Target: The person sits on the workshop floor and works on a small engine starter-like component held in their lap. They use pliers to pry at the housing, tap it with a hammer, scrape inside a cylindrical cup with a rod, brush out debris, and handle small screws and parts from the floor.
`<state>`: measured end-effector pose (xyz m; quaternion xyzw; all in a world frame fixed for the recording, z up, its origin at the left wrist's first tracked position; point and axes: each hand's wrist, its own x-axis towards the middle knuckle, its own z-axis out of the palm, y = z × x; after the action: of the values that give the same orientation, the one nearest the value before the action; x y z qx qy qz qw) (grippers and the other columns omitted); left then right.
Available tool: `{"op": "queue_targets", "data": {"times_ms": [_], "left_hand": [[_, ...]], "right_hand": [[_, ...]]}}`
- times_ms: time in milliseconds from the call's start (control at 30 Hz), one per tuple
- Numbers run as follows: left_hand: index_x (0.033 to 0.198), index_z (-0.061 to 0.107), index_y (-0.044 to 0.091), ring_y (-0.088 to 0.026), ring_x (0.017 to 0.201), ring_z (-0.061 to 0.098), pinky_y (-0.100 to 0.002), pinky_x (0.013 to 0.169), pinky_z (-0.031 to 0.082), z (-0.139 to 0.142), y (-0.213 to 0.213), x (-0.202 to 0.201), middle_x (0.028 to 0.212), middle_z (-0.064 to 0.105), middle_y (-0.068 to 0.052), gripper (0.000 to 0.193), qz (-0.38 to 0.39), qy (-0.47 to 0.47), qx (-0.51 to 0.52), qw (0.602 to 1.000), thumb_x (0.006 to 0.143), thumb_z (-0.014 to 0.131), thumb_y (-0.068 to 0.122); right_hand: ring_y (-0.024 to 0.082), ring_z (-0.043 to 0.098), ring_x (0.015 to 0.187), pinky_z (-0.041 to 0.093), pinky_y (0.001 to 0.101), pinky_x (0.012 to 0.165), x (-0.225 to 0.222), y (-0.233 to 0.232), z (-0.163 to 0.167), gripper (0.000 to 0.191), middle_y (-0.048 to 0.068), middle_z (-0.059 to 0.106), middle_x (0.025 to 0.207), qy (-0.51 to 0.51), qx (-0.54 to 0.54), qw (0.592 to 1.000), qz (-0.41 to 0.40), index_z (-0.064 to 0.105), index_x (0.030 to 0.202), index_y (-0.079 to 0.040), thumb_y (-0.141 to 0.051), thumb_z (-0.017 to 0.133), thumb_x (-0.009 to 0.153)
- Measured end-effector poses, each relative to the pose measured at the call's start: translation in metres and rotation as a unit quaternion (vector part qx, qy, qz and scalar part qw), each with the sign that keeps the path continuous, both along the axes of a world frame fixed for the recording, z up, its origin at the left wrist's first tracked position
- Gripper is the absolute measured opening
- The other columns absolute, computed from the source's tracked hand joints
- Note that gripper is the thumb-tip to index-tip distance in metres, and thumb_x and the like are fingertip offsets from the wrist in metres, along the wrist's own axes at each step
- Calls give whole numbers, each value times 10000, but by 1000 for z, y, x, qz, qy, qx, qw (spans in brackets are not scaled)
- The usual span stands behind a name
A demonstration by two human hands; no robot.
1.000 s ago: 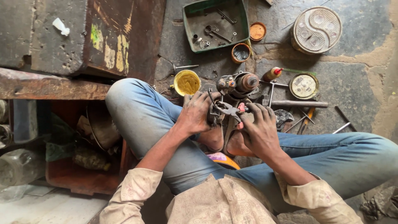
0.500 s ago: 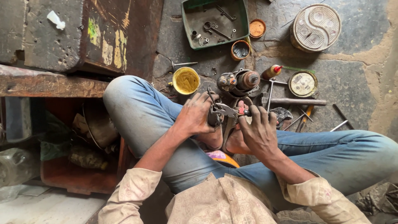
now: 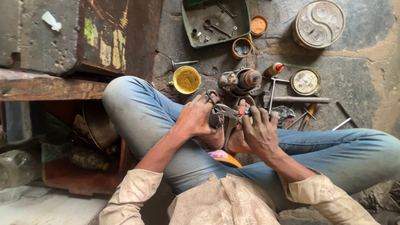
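I sit cross-legged on a stone floor, both hands meeting above my feet. My left hand (image 3: 198, 118) is closed around a small dark metal part (image 3: 215, 118). My right hand (image 3: 260, 129) grips the red-handled pliers (image 3: 233, 111), whose jaws bite onto that part. Just beyond my hands a greasy motor armature assembly (image 3: 241, 80) lies on the floor. A yellow round tin (image 3: 186, 80) stands to its left.
A green metal tray (image 3: 189, 29) with wrenches and rings sits at the top. Small tins (image 3: 241, 48), a round ribbed lid (image 3: 318, 23), a dial-like tin (image 3: 305, 81), a hammer (image 3: 300, 100) and loose rods lie around. A worn metal box (image 3: 75, 37) stands on the left.
The pliers have swung from hanging downward between my hands to lying level, gripping the part in my left hand. My hands stayed in about the same place.
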<state>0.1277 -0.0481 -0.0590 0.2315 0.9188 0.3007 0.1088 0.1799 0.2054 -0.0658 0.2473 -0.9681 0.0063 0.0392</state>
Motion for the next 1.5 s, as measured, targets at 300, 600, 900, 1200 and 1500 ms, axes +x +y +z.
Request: {"op": "queue_targets", "data": {"times_ms": [300,600,900,1200,1500], "left_hand": [[1348,564,67,-348,1116,600,-449,938,517,2,-1,-3,1225,640,-183,949,9,27,18,999,523,894,400],[1398,524,88,-353,1096,592,-470,905,523,5,0,-1,1205,651,-171,1024,18,-25,-39,999,509,921,402],[1422,489,67,-372,1186,546,-505,987,466,-11,0,0,1250,600,-186,1039,26,37,44,998,562,920,461],[1304,542,-19,-372,1165,561,-483,984,475,-15,-2,0,1217,626,-189,847,7,61,70,996,608,891,314],[1371,563,79,-365,1163,565,-475,1038,482,11,3,-2,1264,629,-131,788,4,85,160,983,642,838,199]], "right_hand": [[362,530,1189,397,505,1029,-1,-6,9,347,206,551,1245,56,-52,996,-40,613,1009,-8,-197,715,736],[255,568,1063,434,434,933,-2,-1,-1,185,113,604,1179,132,-3,991,-8,590,921,-96,-100,725,795],[320,584,794,484,435,692,-6,-7,8,231,164,544,926,-29,-185,981,-58,594,956,-32,-155,729,814],[146,467,709,461,328,619,-3,6,-5,223,67,463,728,-381,-398,830,-87,556,927,-11,-108,753,890],[90,534,614,427,278,505,-7,25,-15,367,8,581,752,-620,-482,580,-216,631,1126,-31,-158,803,828]]}}
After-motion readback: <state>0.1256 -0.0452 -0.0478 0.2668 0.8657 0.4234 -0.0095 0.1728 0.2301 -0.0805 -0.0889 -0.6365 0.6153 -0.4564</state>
